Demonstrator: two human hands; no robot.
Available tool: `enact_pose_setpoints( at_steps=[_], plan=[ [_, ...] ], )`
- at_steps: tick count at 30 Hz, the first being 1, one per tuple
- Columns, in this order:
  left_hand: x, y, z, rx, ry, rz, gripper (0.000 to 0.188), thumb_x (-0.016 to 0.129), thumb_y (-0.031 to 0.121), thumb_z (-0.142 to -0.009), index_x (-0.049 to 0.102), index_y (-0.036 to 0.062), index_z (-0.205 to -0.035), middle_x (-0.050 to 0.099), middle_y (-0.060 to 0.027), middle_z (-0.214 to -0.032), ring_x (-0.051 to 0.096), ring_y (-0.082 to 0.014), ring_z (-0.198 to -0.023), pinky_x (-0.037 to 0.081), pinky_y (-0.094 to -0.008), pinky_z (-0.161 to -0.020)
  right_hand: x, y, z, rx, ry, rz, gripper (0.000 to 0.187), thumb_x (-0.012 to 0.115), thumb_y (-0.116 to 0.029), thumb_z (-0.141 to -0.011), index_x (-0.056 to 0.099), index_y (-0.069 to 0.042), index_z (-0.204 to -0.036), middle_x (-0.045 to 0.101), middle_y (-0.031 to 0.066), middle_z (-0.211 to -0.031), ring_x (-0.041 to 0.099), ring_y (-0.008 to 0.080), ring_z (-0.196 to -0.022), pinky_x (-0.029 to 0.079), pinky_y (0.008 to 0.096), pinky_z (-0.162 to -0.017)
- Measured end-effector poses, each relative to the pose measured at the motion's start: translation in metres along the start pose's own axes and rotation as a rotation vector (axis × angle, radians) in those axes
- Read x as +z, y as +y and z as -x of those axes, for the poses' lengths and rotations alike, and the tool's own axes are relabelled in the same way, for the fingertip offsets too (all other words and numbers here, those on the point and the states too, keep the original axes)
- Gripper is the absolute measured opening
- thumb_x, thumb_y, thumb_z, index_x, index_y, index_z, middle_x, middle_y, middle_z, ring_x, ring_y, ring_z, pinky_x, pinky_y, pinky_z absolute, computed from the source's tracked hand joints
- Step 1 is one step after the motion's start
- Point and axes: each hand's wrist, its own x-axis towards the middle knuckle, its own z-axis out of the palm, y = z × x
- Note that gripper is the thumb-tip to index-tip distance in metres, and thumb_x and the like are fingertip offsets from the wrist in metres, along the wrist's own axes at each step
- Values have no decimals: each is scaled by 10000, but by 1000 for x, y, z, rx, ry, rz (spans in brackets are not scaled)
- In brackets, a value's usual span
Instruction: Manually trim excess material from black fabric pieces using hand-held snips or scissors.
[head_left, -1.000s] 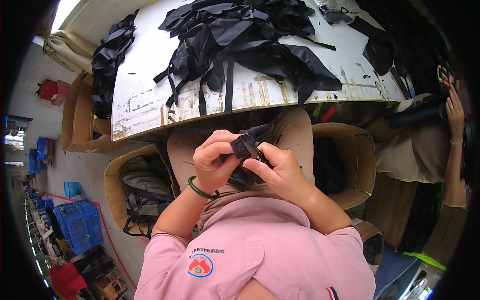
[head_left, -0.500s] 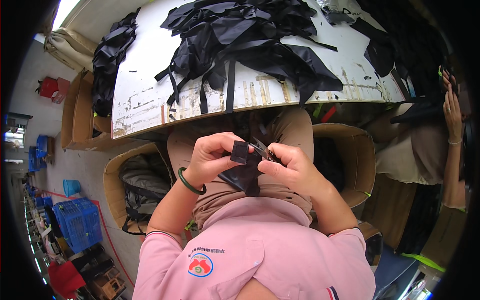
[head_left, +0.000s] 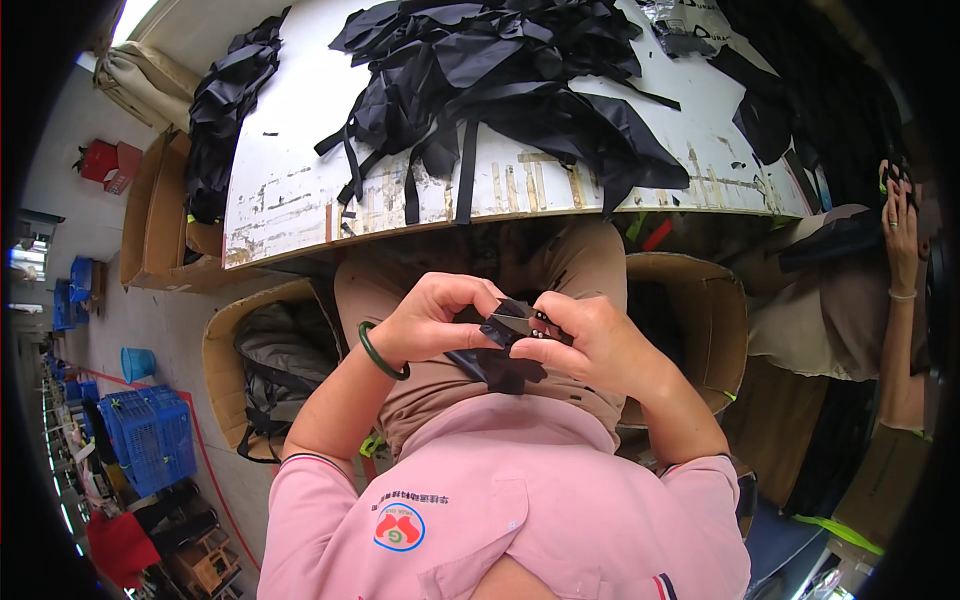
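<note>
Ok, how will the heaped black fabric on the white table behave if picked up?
The heaped black fabric is probably floppy, given its loose folds and creases. Its soft sheen suggests it may feel somewhat slick. Lifting one piece could drag others, since several overlap on the white table.

Pink shirt [head_left: 590, 490]; beige trousers [head_left: 598, 265]; dark green bangle [head_left: 373, 356].

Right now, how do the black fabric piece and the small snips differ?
The black fabric piece hangs limp; the small snips look rigid. The left hand holds the black fabric piece, the right hand the small snips. The black fabric piece is dark; the small snips have shiny grey blades. Both are hand-held.
</note>
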Motion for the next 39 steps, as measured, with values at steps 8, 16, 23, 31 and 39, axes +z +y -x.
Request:
enact_pose_setpoints(
  at_steps=[8,16,23,31,39],
  plan=[
    [-6,3,-2,29,-83,-89,120,742,24,-779,655,-14,-852,669,-100,-915,613,-151,-850,479,-269,-778,1,8,3,45,-31,-35,406,700,-368,-838,512,-16,-756,541,137,-586,518,320,-507,403,384,-495],
    [-16,12,-5,-245,-301,254,137,745,75,-778,661,-25,-818,686,-132,-885,606,-232,-862,432,-353,-841,-18,-2,4,21,-248,-112,383,702,-341,-843,536,0,-789,539,154,-614,520,258,-518,405,360,-502],
    [-19,10,-13,-392,-427,328,130,739,54,-776,670,-33,-844,686,-129,-893,611,-233,-884,435,-352,-839,-17,-1,5,-87,-270,112,388,708,-395,-820,568,-34,-805,552,145,-584,572,335,-545,430,398,-508],
    [-17,4,-16,-511,-531,299,111,725,28,-786,666,-44,-845,682,-122,-900,616,-198,-872,439,-317,-824,-11,0,1,-126,-304,125,389,683,-417,-831,571,-45,-807,559,143,-589,579,354,-568,440,417,-530],
    [-15,5,-18,-546,-573,276,117,725,27,-791,663,-45,-860,678,-101,-896,615,-173,-855,450,-294,-799,-14,-4,0,-140,-358,200,387,660,-428,-844,570,-54,-796,567,138,-596,584,355,-588,443,422,-539]
  ],
)
